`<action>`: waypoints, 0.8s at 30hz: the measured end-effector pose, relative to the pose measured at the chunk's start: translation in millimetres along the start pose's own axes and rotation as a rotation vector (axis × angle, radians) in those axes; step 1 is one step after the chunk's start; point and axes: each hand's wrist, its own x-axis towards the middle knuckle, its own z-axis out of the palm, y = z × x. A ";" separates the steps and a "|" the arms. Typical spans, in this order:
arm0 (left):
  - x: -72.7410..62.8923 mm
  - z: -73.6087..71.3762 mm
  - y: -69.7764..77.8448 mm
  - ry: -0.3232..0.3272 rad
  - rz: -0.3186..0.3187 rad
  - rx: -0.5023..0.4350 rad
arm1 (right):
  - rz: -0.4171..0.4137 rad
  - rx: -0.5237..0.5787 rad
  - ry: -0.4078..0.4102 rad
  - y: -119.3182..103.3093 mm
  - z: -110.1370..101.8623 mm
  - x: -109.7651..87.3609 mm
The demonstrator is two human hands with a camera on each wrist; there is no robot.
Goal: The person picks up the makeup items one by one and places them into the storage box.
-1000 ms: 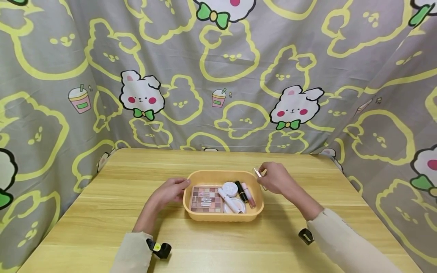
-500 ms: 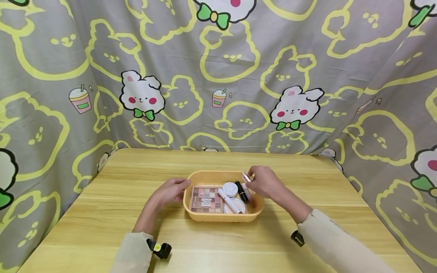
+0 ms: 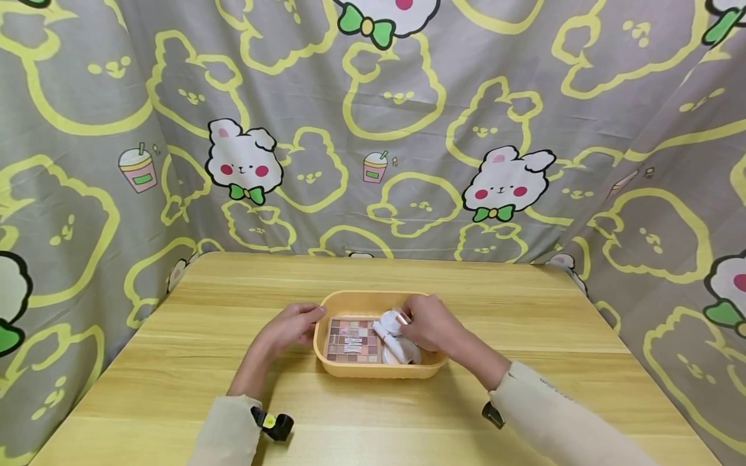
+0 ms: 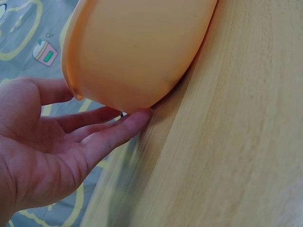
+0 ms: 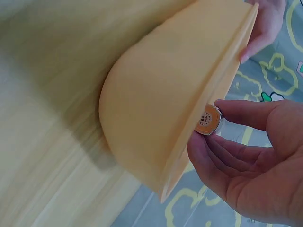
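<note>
An orange plastic basket (image 3: 381,370) sits on the table with makeup in it. My left hand (image 3: 293,323) holds its left end, thumb at the rim and fingertips against the outer wall, as the left wrist view shows. My right hand (image 3: 431,323) is over the basket's right part and pinches a lipstick (image 5: 208,119) between thumb and fingers; its labelled end reads 04. Inside lie an eyeshadow palette (image 3: 351,342) on the left, a white round compact (image 3: 392,320), a white tube (image 3: 389,342) and another round compact (image 3: 412,351). The right hand hides the basket's right interior.
The basket stands on a light wooden table (image 3: 233,285). Grey curtain (image 3: 396,213) with yellow outlines and rabbit prints surrounds the table at the back and sides. A black wrist camera (image 3: 278,427) is strapped at the left sleeve, another camera (image 3: 493,415) at the right.
My right hand has moved left with the lipstick, from the basket's right rim to over its inside, covering the black tube and the pink one. The left hand stays at the left end.
</note>
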 end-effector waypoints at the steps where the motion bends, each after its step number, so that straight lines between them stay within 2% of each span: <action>1: 0.2 0.2 0.0 -0.001 0.001 0.000 | -0.022 -0.009 0.007 -1.2 1.6 0.1; 5: 0.8 0.5 -0.2 0.000 0.003 0.001 | -0.099 -0.090 0.055 -6.6 7.7 -0.4; 8: 1.0 0.8 -0.1 0.002 0.002 -0.004 | -0.119 -0.128 0.064 -12.4 11.4 -1.6; 17: 1.5 1.5 -0.5 0.004 -0.006 -0.019 | -0.089 -0.001 -0.030 -22.6 21.0 -4.8; 24: 1.5 1.1 -0.5 0.003 -0.002 -0.025 | -0.145 -0.032 -0.019 -24.6 23.9 -5.5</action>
